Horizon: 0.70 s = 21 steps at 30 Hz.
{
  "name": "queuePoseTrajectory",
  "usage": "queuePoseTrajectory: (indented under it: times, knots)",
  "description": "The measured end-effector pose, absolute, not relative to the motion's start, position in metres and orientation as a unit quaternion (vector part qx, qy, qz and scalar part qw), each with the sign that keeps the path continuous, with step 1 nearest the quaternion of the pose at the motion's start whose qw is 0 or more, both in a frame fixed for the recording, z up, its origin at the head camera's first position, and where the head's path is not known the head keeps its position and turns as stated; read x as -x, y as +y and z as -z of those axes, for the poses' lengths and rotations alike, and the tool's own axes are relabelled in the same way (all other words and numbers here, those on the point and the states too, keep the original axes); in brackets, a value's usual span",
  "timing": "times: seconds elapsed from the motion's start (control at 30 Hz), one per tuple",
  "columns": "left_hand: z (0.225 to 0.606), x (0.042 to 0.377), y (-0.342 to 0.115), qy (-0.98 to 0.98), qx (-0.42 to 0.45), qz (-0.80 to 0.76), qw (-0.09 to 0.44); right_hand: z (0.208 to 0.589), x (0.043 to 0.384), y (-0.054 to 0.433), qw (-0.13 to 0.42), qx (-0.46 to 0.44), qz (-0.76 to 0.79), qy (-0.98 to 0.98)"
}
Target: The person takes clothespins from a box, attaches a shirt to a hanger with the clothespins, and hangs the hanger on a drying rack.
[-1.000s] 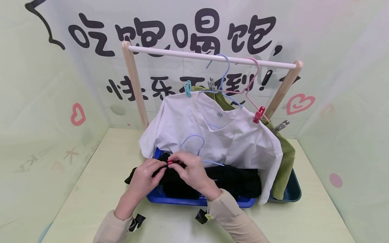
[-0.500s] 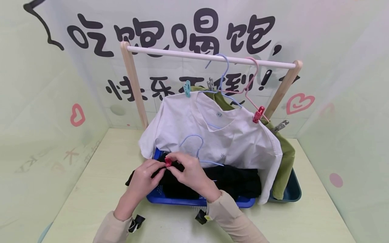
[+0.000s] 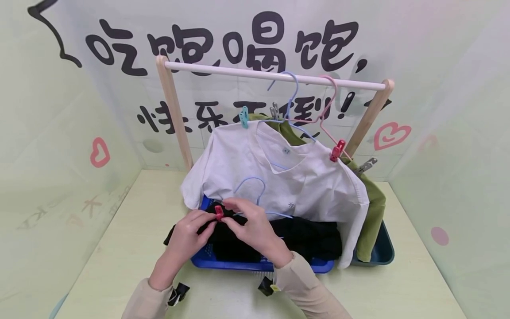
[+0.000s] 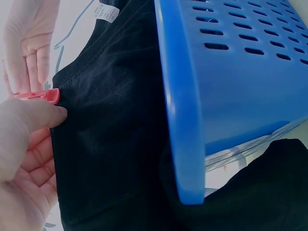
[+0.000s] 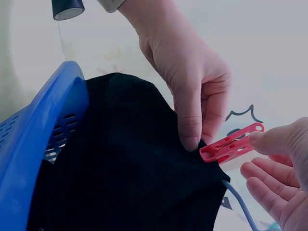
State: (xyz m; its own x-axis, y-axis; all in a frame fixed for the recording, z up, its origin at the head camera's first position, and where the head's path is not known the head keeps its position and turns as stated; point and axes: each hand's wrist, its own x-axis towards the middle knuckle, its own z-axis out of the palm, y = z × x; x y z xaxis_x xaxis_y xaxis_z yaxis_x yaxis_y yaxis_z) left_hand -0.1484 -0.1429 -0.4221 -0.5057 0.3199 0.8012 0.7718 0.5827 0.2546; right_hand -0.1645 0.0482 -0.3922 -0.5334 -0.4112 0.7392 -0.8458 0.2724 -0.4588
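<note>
Red clip (image 5: 231, 144) released from pinch by the right hand (image 3: 256, 228), seated on an edge of the black garment (image 5: 130, 139), left hand (image 3: 188, 235) pinching that cloth, right thumb perhaps touching, fingers apart, white label (image 4: 107, 12) shown only from left wrist.

At nine o'clock the edge of a black garment (image 4: 110, 120) is pinched by the left hand (image 4: 19, 147) and, just beside, touched by a red clip (image 4: 49, 96), while the right hand (image 4: 32, 43) is seen at ten, a printed label (image 4: 107, 13) at eleven and a blue basket (image 4: 240, 103) at two.
</note>
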Motion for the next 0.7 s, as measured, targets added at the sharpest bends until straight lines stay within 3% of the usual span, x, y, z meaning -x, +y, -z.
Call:
queuePoseTrajectory:
  times: [0.7]
  knots:
    - [0.425, 0.152, -0.142, -0.815, 0.326, 0.322, 0.353, 0.398, 0.155, 0.108, 0.295, -0.377, -0.456, -0.751]
